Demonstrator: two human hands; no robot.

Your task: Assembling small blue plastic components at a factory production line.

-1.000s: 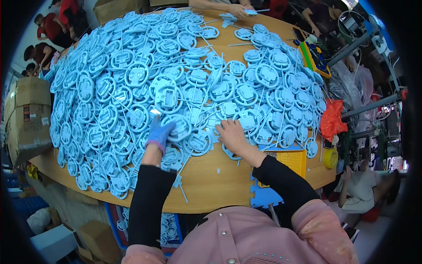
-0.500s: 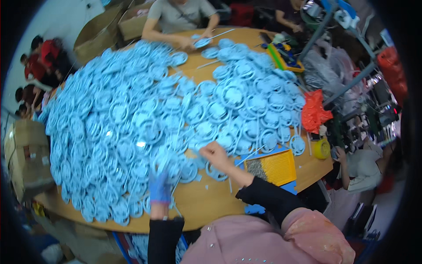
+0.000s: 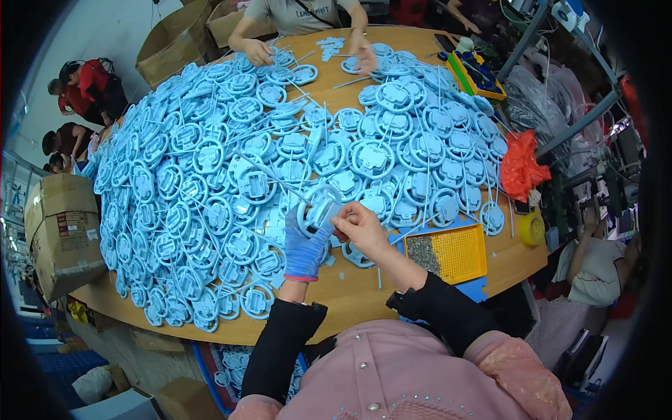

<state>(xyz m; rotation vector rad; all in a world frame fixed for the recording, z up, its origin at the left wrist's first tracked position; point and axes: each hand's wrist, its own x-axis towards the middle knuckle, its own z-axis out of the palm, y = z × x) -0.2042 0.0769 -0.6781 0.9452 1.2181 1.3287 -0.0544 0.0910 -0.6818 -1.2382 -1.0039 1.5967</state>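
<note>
My left hand (image 3: 305, 245), in a blue glove, holds a light blue round plastic ring part (image 3: 319, 207) lifted above the table. My bare right hand (image 3: 358, 227) pinches the same part at its right edge. Both hands are near the front edge of the round wooden table (image 3: 350, 294). A big heap of the same blue ring parts (image 3: 210, 182) with thin sprue sticks covers most of the table beyond and to the left of my hands.
A yellow tray (image 3: 458, 252) with small dark pieces lies right of my hands. A red bag (image 3: 521, 168) and a yellow tape roll (image 3: 532, 229) are at the right edge. Another person (image 3: 301, 21) works at the far side. Cardboard boxes (image 3: 59, 231) stand left.
My hands went from resting on the heap to lifting one ring part off it, both now gripping it. The view shifted so the far side of the table shows.
</note>
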